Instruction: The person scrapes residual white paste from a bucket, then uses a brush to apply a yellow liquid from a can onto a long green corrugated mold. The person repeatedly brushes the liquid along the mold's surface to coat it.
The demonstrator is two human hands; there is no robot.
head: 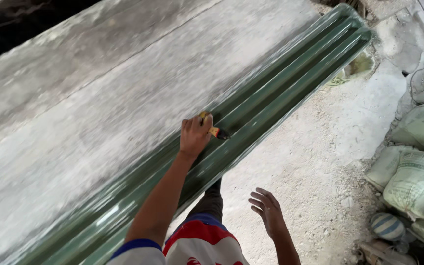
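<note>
My left hand (195, 136) grips a small paintbrush (217, 131) with a yellow and orange handle. Its dark bristles rest on a long, glossy green ridged panel (290, 73) that runs from the bottom left to the top right. My right hand (267, 211) hangs free over the dusty ground beside the panel, fingers spread and holding nothing. My leg in dark trousers (213, 201) stands close to the panel's near edge.
A wide grey concrete surface (99, 98) lies along the far side of the panel. Pale filled sacks (418, 181) are piled at the right, with a striped ball (386, 226) and rubble near them. The ground (320, 162) is sandy and strewn with debris.
</note>
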